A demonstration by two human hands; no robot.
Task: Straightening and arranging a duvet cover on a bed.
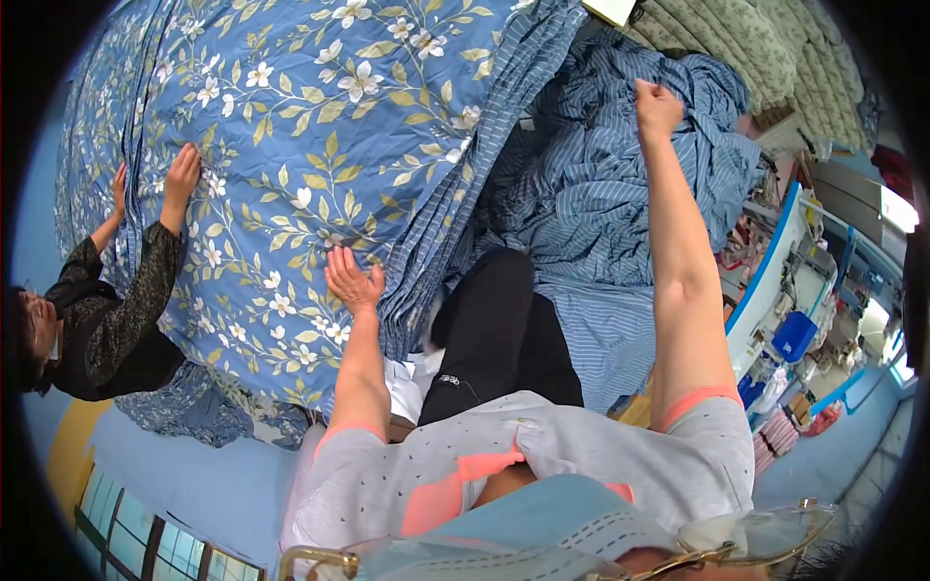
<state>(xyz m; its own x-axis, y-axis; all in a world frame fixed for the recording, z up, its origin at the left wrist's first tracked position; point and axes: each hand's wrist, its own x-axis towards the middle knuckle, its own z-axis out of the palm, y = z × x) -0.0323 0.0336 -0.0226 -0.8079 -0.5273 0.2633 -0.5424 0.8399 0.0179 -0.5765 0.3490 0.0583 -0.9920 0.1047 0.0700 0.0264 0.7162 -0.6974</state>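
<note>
A large blue cloth [262, 145] printed with white flowers and yellow-green leaves spreads before me. My left hand [354, 281] lies flat on it near its front edge, fingers stretched out. Along the cloth's right side, layered blue striped folds [446, 213] show. To the right of them is a heaped pile of blue striped fabric [601, 165]. My right arm reaches far out over this pile, and my right hand [659, 108] is closed, fingers curled in. Whatever it may hold is hidden or too small to name.
At the left, a co-worker [116, 320] in a dark patterned top has both hands on the floral cloth. Quilted, pale floral bedding [736, 48] lies at the far right. Cluttered, blue-edged shelving and a blue bin [794, 336] stand at right. My bent dark-trousered leg [484, 329] is between the fabrics.
</note>
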